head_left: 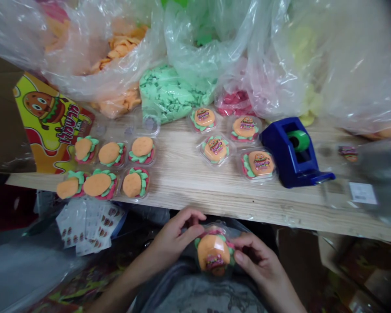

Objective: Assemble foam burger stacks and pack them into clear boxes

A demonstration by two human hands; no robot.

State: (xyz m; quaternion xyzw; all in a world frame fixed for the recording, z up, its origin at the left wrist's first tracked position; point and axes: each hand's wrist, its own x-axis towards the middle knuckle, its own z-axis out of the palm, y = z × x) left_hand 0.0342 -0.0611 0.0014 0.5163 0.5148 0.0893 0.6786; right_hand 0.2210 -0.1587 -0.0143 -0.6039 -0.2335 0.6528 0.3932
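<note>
**Burger-shaped pack (213,253) clasped betw. L hand (172,237) & R hand (257,261)**

Pack held up off table (179,191), whose edge lies just ahead of both hands. It is gripped by fingers curled round clear tray, label up, apparently for a firm hold. More packs (141,150) are laid in spaced rows ahead of L hand, seemingly to avoid stacking; blue tape dispenser (293,152) is placed ahead of R hand.

Your left hand (175,232) low at center frame, fingers curled inward, your right hand (256,261) facing it, fingers bent, your left forearm (125,282) rising from the bottom edge
</note>
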